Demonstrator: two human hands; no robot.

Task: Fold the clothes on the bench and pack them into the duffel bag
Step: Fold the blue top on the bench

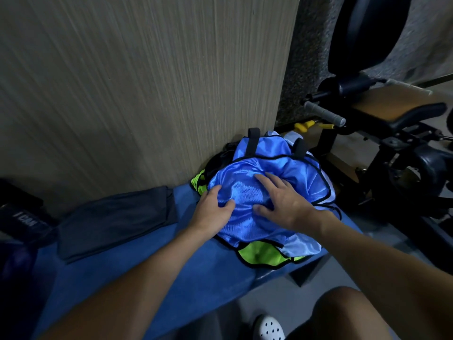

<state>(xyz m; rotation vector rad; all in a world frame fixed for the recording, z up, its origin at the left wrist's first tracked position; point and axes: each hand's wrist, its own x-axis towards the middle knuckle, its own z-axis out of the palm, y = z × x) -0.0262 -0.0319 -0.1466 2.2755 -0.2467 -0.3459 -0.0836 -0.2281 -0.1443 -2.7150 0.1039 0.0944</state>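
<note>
Against the wood-grain wall (122, 82) stands a blue bench (196, 266), its blue mesh vest (245, 192) topping a pile toward 3 o'clock, the left hand (215, 209) pinching its edge, the right hand (282, 204) pressing flat with spread fingers, a folded dark garment (115, 219) at 9 o'clock.

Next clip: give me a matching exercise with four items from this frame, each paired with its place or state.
Items:
1. blue mesh vest
2. neon green vest
3. dark grey garment
4. white clog

Places or states:
a. on the floor
b. folded flat on the bench, left of the vests
c. under the left hand and right hand
d. poking out beneath blue fabric

Pairs: 1-c; 2-d; 3-b; 4-a
</note>
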